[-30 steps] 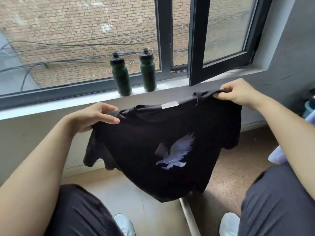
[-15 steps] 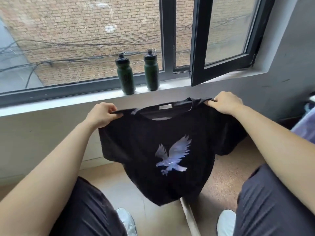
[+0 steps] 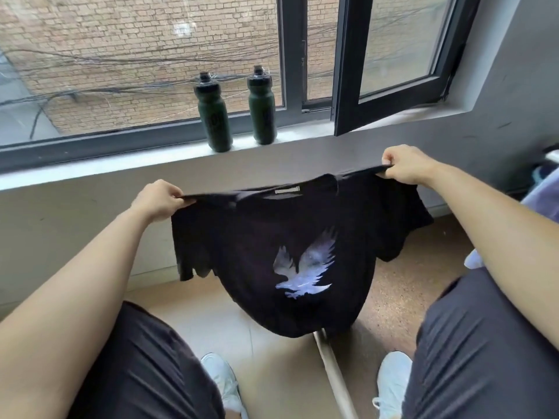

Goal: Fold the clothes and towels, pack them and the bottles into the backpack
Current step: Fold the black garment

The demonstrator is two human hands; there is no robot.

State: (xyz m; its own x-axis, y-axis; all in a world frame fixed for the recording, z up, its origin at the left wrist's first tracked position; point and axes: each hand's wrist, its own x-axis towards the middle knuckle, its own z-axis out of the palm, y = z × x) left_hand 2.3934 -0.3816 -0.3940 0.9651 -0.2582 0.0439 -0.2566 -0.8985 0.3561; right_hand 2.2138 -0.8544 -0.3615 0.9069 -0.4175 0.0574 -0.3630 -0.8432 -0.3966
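Risk, hem: We judge the main hazard to be the low hem of the black short-sleeved T-shirt [image 3: 266, 237]. It sags toward the beige floor [image 3: 272, 373] at 6 o'clock, so lowering the hands would let it drag there.
Risk, grip: Each hand holds only a thin strip of shoulder edge. A slip on either side would drop that half and lose the alignment.
Risk, skew: The right shoulder edge sits higher than the left, so a fold started from here would likely come out crooked.
Risk, surface: We see no tabletop. Folding in the air or on the lap may set creases.
Left hand [image 3: 160, 201]: fingers curled, pinching the shoulder edge at 10 o'clock of the garment.
Right hand [image 3: 405, 167]: fingers curled, pinching the opposite shoulder edge at 2 o'clock.
Shirt position: hanging spread between both hands, in front of the grey wall [image 3: 75, 225], apparently off the floor.
Shirt appearance: thin, limp fabric with a pale blue-white eagle print [image 3: 305, 267] facing us and a small neck label [image 3: 287, 190] at 12 o'clock. Both sleeves droop crumpled.
Bottles: one dark green plastic sports bottle [image 3: 213, 116] and its twin bottle [image 3: 262, 110] stand upright, just beside each other, on the white window sill [image 3: 121, 167] at 12 o'clock, unpacked.
Backpack: not in view.
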